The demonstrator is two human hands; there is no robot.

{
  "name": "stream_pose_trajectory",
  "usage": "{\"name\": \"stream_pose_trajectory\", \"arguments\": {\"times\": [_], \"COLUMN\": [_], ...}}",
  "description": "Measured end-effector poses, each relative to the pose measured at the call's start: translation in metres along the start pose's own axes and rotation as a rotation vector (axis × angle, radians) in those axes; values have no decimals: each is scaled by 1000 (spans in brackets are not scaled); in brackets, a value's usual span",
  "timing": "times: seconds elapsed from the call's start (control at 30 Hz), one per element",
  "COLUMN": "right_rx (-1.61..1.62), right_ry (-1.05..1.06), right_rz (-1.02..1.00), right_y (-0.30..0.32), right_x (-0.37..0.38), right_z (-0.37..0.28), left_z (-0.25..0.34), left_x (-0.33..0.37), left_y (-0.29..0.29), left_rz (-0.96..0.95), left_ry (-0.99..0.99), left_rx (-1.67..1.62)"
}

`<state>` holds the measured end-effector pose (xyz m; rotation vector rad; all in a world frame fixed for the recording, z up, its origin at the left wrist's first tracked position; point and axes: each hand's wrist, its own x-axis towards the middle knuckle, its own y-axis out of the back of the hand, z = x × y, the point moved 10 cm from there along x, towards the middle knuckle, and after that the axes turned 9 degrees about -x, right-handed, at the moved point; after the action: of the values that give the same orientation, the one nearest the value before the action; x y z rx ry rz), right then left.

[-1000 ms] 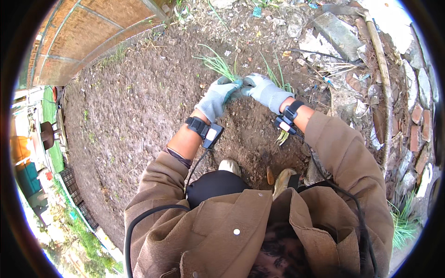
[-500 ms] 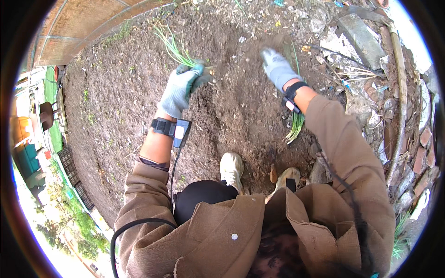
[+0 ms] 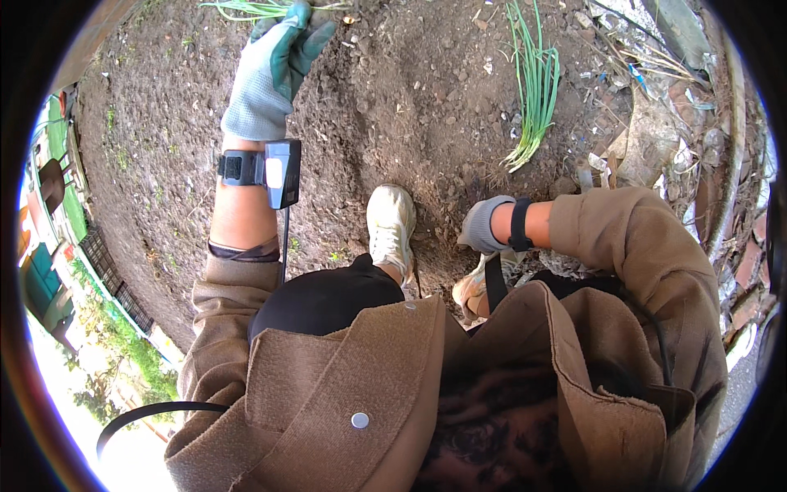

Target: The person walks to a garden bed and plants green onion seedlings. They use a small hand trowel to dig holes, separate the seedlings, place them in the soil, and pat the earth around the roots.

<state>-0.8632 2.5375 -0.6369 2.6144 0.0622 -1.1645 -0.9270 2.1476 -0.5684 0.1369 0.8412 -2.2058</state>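
My left hand (image 3: 279, 78), in a grey glove with a green palm, reaches out over the soil at the upper left. Its fingers are closed on a small bunch of spring onion seedlings (image 3: 254, 9), partly cut off by the top edge. My right hand (image 3: 484, 225), also gloved, is low by my right shoe (image 3: 471, 287); its fingers are turned away and hidden, so whether they hold anything does not show. A larger bunch of spring onion seedlings (image 3: 537, 90) lies on the soil beyond my right hand, pale root ends toward me.
Loose brown soil (image 3: 188, 148) stretches ahead and to the left. My left shoe (image 3: 391, 225) stands on it. Stones, litter and a long pole (image 3: 732, 148) line the right side. A dark crate-like grid (image 3: 115, 275) edges the plot at the far left.
My right hand has drawn back from the far soil to beside my right shoe, uncovering the bunch lying there. My left hand still holds its seedlings. The view has tilted toward my body.
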Motion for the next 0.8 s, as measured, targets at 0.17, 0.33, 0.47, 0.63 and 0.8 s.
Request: {"name": "stream_pose_trajectory", "arguments": {"times": [0.17, 0.33, 0.47, 0.63, 0.8], "right_rx": [27, 475, 569, 714, 540], "right_ry": [-318, -567, -638, -650, -572], "right_rz": [272, 281, 300, 248, 341], "right_y": [4, -17, -27, -34, -20], "right_x": [3, -12, -18, -14, -29], "right_z": [57, 79, 80, 87, 93], "left_z": [11, 33, 31, 8, -8], "left_x": [-9, 7, 22, 36, 49], "left_y": [-10, 4, 5, -9, -10], "left_rz": [-35, 162, 263, 244, 167], "left_ry": [8, -149, -223, -188, -39], "left_rx": [-66, -113, -224, -248, -29]}}
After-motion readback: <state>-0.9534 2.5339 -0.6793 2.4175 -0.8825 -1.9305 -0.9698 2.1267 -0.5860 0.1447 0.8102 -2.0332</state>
